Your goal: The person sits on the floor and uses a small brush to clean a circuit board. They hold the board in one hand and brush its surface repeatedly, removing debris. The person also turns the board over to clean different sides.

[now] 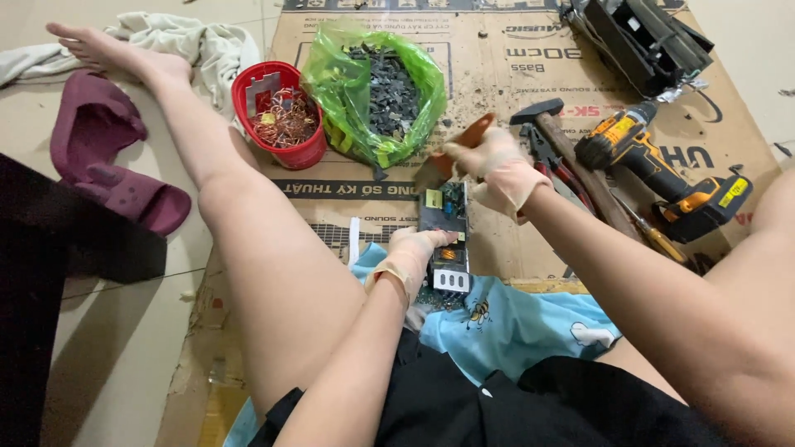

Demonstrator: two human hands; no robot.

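Green circuit board (443, 236), long and narrow and crowded with small parts, lies lengthwise on the flattened brown cardboard sheet (497, 74) between our legs, its near end over a light blue cloth with small cartoon prints (513, 323). Our left hand (410, 257), in a thin pale glove, is closed around the board's left edge near the middle, pinning it down. Our right hand (497, 170), gloved the same way, is wrapped tight around an orange-brown handled tool (464, 141), which is raised just above the board's far end; the tool's working end is blurred and we cannot tell its shape.

Beyond the board sit a red round plastic basket holding tangled copper wire (281, 116) and, touching it on the right, an open green plastic bag filled with dark grey scrap pieces (377, 87). To the right of our right hand lie a hammer with a wooden handle and dark head (571, 141), red-handled pliers (555, 165) just beside it, a yellow and black cordless drill (662, 170), and a yellow-handled screwdriver (658, 240) near our right forearm. A black boxy casing (642, 37) rests at the cardboard's far right corner. Off the cardboard on the left, a dark maroon rubber sandal (108, 157) lies on the pale tiled floor (108, 331), near a crumpled white cloth (199, 41) beside our outstretched left foot (108, 50).
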